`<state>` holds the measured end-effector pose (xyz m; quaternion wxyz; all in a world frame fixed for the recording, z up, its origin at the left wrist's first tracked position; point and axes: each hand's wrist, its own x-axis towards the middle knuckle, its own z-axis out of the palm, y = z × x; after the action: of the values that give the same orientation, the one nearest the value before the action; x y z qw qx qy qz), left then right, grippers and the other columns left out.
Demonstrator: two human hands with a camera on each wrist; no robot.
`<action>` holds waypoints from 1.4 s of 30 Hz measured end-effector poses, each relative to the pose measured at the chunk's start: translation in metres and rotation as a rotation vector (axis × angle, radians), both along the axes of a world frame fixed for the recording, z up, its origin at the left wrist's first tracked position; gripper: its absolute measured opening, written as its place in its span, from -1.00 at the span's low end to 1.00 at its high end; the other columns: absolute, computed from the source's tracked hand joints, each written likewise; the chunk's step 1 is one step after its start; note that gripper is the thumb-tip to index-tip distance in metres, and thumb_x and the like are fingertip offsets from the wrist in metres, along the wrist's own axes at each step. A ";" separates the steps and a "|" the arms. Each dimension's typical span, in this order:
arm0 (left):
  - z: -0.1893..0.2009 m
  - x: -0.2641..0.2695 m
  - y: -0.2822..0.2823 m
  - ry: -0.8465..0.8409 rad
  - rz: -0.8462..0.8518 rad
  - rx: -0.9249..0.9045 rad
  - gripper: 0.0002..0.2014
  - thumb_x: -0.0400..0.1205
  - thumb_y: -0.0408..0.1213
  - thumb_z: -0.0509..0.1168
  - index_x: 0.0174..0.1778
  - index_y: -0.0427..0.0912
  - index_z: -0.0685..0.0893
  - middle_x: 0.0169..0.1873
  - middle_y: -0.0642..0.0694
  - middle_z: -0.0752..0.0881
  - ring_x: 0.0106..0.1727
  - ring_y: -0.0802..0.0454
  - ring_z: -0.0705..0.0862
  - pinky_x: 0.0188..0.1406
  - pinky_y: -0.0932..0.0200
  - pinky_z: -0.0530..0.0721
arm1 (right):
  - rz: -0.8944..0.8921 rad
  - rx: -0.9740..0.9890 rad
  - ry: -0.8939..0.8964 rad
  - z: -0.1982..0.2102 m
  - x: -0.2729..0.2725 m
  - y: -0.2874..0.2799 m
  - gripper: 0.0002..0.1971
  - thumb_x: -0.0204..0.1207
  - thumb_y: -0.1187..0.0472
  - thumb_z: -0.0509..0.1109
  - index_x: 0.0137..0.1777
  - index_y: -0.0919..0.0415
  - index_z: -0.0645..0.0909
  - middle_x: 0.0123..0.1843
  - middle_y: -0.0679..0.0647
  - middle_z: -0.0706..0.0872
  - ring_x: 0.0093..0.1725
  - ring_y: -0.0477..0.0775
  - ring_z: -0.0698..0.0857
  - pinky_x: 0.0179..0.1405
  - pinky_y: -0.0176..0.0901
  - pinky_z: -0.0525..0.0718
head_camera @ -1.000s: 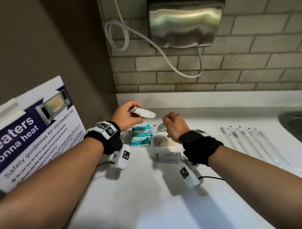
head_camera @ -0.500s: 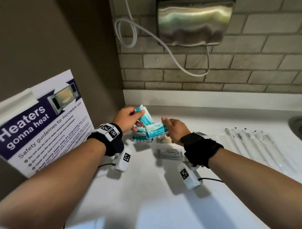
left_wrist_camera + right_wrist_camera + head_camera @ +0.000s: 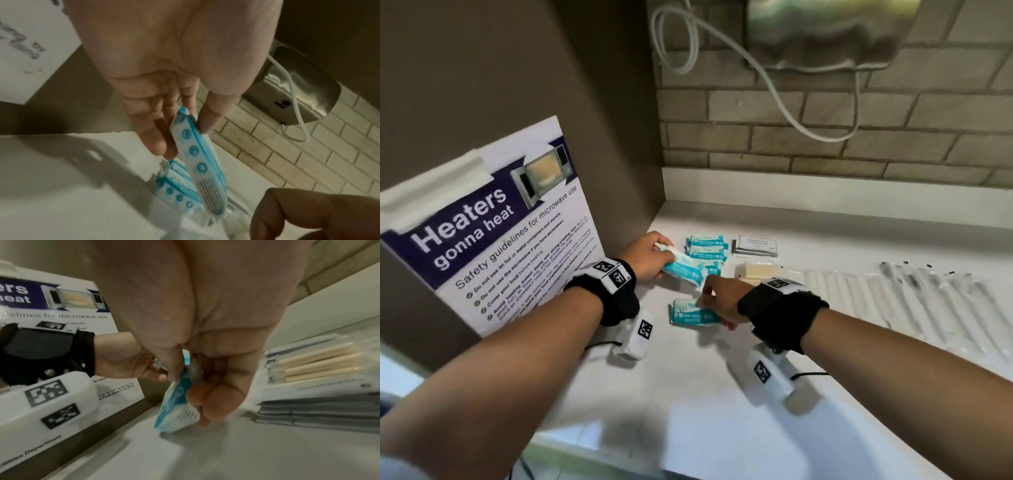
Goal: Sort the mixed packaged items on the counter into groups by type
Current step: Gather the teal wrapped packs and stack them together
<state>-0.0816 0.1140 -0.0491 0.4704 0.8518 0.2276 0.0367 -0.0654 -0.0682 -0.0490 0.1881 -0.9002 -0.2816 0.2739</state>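
Observation:
My left hand pinches a teal-and-white packet by its end, between thumb and fingers, just above the white counter. My right hand grips a second teal packet nearer to me, thumb and curled fingers round it. Two more teal packets lie stacked behind. To their right sit grey sachets and a clear pack of wooden sticks. Long clear-wrapped items lie in a row at the right.
A microwave safety poster leans against the brown wall at the left. A steel hand dryer with a white cable hangs on the brick wall behind. The counter's front edge runs below my arms.
Both hands held teal packets together above the pile; now they have parted, the right hand drawing one packet toward me, the left holding another low over the counter. The view has tilted left.

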 end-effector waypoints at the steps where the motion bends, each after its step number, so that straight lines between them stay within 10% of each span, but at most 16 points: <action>1: -0.003 -0.004 0.002 0.044 -0.031 0.059 -0.88 0.59 -0.36 0.37 -0.02 -0.07 0.63 -0.11 -0.18 0.71 -0.18 -0.11 0.73 -0.23 0.09 0.72 | 0.010 -0.016 0.010 -0.002 -0.001 0.002 -0.79 0.69 0.09 0.17 0.14 0.22 0.47 -0.41 0.07 0.60 -0.54 0.06 0.58 -0.51 -0.17 0.64; 6: -0.024 -0.016 -0.001 0.171 -0.078 0.073 -0.80 0.60 -0.32 0.40 0.11 -0.17 0.60 0.05 -0.23 0.73 -0.19 -0.04 0.71 -0.25 0.25 0.67 | 0.065 -0.103 -0.147 -0.007 0.000 0.007 -0.88 0.68 0.18 0.21 -0.10 0.15 0.48 -0.19 0.07 0.61 -0.49 -0.09 0.45 -0.53 -0.36 0.47; 11: -0.023 -0.019 -0.009 0.203 -0.120 -0.044 -0.57 0.60 -0.26 0.42 0.36 -0.20 0.48 0.08 -0.10 0.65 -0.31 0.07 0.65 -0.51 0.38 0.61 | 0.076 -0.144 -0.298 0.003 0.007 0.012 -0.61 0.57 0.04 0.38 0.29 0.27 0.52 0.21 0.19 0.67 0.04 0.15 0.66 -0.17 -0.19 0.60; 15: -0.012 -0.024 -0.002 0.331 -0.329 0.297 -0.19 0.29 0.14 0.61 0.42 0.00 0.48 0.32 -0.02 0.53 0.26 0.04 0.61 0.29 0.09 0.61 | 0.090 -0.200 -0.317 0.011 0.028 0.017 -0.65 0.57 0.00 0.35 0.23 0.21 0.60 0.23 0.16 0.70 0.19 0.17 0.66 0.09 -0.10 0.60; 20: -0.021 -0.040 -0.008 0.307 -0.500 0.406 0.16 0.10 0.12 0.68 0.60 0.17 0.20 0.34 0.07 0.25 0.37 0.05 0.39 0.48 0.06 0.44 | 0.216 -0.339 -0.451 0.025 0.049 0.029 -0.58 0.64 -0.02 0.27 0.38 0.20 0.60 0.39 0.15 0.64 0.38 0.16 0.58 0.33 -0.11 0.50; 27: -0.031 -0.030 -0.001 0.233 -0.561 0.492 -0.08 0.34 0.08 0.57 0.61 0.17 0.29 0.36 -0.01 0.30 0.42 -0.05 0.34 0.52 -0.02 0.38 | 0.235 -0.499 -0.440 0.007 0.098 0.052 -0.42 0.65 -0.11 0.20 0.62 0.05 0.28 0.67 0.03 0.28 0.70 0.24 0.03 0.68 0.22 0.01; 32: -0.035 -0.019 0.001 0.190 -0.567 0.474 -0.17 0.33 0.07 0.58 0.54 0.07 0.45 0.33 0.05 0.32 0.23 0.07 0.56 0.37 0.23 0.51 | 0.218 -0.448 -0.440 0.000 0.122 0.063 -0.38 0.64 0.06 0.24 0.67 0.08 0.16 0.68 0.03 0.25 0.71 0.20 0.06 0.69 0.14 0.04; 42: -0.027 0.000 0.002 0.239 -0.557 0.537 -0.06 0.18 0.35 0.53 0.46 0.10 0.40 0.21 0.10 0.36 0.18 0.07 0.56 0.24 0.09 0.61 | 0.243 -0.409 -0.386 -0.010 0.135 0.068 -0.57 0.66 0.13 0.25 0.51 0.20 0.46 0.45 0.17 0.58 0.43 0.20 0.56 0.37 -0.10 0.50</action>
<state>-0.0812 0.1158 -0.0761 0.1933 0.9717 0.0236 -0.1336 0.0700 -0.0002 -0.0594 -0.0882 -0.9145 -0.3567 0.1692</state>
